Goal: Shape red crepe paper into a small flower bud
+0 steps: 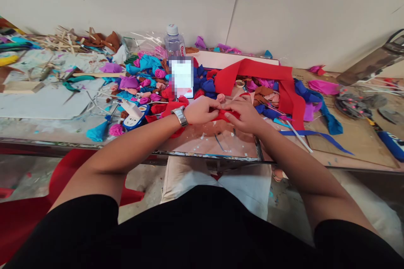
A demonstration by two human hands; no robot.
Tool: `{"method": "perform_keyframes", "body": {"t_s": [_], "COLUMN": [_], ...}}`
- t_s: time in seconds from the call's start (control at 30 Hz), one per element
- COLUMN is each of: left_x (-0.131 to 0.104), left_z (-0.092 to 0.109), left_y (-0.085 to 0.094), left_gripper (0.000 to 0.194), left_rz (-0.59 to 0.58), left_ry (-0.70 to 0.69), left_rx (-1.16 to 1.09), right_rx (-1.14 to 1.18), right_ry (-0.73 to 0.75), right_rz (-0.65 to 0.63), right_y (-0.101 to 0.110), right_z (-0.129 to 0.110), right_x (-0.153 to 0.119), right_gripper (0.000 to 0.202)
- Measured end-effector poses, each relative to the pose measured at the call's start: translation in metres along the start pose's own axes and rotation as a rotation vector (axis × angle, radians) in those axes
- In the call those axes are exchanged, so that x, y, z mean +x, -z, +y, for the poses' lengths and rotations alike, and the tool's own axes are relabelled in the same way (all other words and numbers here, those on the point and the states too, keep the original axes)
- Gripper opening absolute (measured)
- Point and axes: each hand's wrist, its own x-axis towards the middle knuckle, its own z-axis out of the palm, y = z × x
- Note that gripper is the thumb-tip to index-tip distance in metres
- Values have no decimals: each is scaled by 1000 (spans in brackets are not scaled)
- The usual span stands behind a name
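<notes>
At the near edge of the worktable (206, 136), right in front of me, is a small folded red strip (223, 114), held between my two hands; whether it is cloth or crepe paper I can't tell. My left hand (202, 110) pinches one end between thumb and fingers, a metal wristwatch (180, 116) on that wrist. My right hand (243, 113) grips the other end, thumb laid along it and fingers curled over.

Counting the clock from that strip, a pale pink rosette (221, 98) sits at twelve, just beyond my fingers, and a tape ring (240, 84) at one. A broad red strip (263, 69) is draped over crumpled scraps between one and two. Between ten and eleven a lit phone (182, 76) stands upright in front of a clear bottle (174, 45) with a white cap. At nine there's a blue-and-white power strip (137, 118), with a magenta rose (116, 130) just past it. Farther out, green-handled pliers (77, 84) lie between nine and ten. A blue ribbon (328, 138) trails between three and four, near a white stick (298, 135).
</notes>
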Motion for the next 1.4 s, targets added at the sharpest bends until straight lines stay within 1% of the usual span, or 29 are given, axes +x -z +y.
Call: {"method": "perform_keyframes", "body": {"t_s": [0.1,0.2,0.3,0.4,0.5,0.6,0.77,0.83,0.93,1.0,1.13,1.23,1.4], "left_x": [0,1,1,0,1,1,1,0,-2,-2,-1,-1,-1], "left_z": [0,1,1,2,3,2,1,2,6,7,9,9,4], "left_y": [-1,0,1,2,3,3,1,-1,-4,-5,-5,-5,-9], "left_gripper": [30,27,24,23,24,23,16,22,40,47,48,46,50], "left_rz": [-23,-23,-27,-44,-60,-63,-70,-77,-68,-65,-50,-26,-54], "left_ry": [-29,-46,-25,-22,-42,-45,-90,-80,-40,-39,-85,-105,-121], "left_rx": [31,47,38,22,23,21,-3,-46,-124,-189,-324,-359,-386], "right_rx": [-75,-68,-56,-23,11,46,111,117,109,99,96,106,98], "right_ry": [15,30,33,30,31,0,-37,-32,-33,-39,-48,-66,-92], "right_rz": [-7,-19,-9,-13,-31,-60,-57,-50,-39,-32,-17,-10,-12], "right_y": [1,2,4,4,3,1,-2,-3,-4,-4,-5,-7,-11], "right_z": [-2,-3,-4,-5,-5,-4,-1,-1,-1,-1,0,2,4], "right_x": [1,2,2,3,4,5,6,6,6,5,4,3,3], "right_gripper": [29,26,25,33,46,60,70,72,73,73,74,78,79]}}
